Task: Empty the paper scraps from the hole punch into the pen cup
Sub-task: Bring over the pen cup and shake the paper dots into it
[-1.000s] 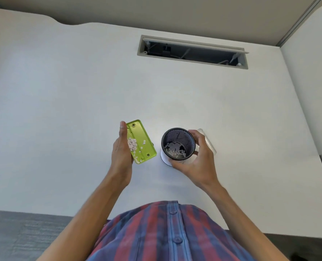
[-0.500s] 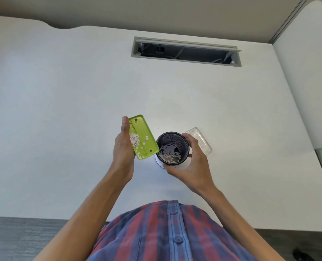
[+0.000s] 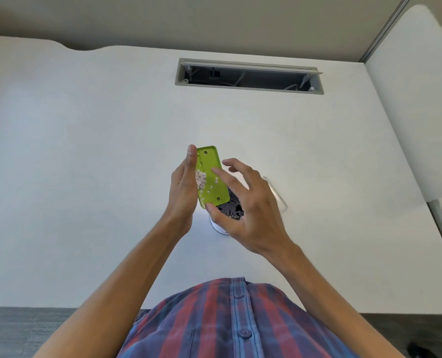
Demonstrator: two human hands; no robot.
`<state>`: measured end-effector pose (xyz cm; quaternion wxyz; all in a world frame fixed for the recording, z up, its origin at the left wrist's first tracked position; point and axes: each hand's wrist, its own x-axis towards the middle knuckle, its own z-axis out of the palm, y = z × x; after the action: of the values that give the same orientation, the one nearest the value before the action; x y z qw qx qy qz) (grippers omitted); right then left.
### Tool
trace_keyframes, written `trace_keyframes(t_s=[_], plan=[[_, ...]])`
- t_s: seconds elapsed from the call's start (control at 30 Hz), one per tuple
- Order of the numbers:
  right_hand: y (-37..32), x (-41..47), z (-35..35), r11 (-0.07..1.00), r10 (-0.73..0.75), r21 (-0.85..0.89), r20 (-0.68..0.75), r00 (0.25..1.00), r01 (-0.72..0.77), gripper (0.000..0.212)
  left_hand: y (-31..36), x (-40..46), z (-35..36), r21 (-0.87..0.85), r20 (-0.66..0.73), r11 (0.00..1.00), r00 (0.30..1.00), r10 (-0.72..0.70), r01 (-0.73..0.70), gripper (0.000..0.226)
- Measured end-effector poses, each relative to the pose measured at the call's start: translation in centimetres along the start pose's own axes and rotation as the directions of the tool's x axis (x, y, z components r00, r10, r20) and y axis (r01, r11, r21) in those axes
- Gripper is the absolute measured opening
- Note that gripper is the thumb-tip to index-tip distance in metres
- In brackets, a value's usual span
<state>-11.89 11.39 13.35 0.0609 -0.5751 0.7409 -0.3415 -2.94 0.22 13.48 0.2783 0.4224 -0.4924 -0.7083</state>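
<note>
My left hand (image 3: 182, 195) holds the lime-green hole punch (image 3: 212, 174) on edge, its open underside facing right, with white paper scraps (image 3: 201, 180) stuck inside. Its lower end hangs over the black mesh pen cup (image 3: 231, 209), which stands on the white desk and has scraps in its bottom. My right hand (image 3: 248, 213) hovers above the cup with fingers spread, the index fingertip touching the punch's inner face and the thumb at its lower corner. Much of the cup is hidden behind that hand.
A clear plastic cover (image 3: 276, 196) lies on the desk just right of the cup. A cable slot (image 3: 249, 76) is cut into the white desk (image 3: 85, 151) at the back. A partition panel (image 3: 416, 99) stands at the right.
My right hand let go of the pen cup and rose to the hole punch. My left hand brought the punch right, over the cup, and turned it more upright.
</note>
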Motion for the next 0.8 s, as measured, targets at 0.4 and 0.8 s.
trace_keyframes(t_s=[0.4,0.8], plan=[[0.5,-0.7,-0.1,0.974,-0.088,-0.208,0.048,0.995,0.096,0.046,-0.1,1.1,1.3,0.029,0.047,0.999,0.998,0.029,-0.030,0.057],[0.7,-1.5,0.4,0.974,-0.154,-0.170,-0.011,0.988,0.150,0.034,-0.7,1.2,1.2,0.094,0.074,0.992,0.995,0.074,-0.080,0.050]])
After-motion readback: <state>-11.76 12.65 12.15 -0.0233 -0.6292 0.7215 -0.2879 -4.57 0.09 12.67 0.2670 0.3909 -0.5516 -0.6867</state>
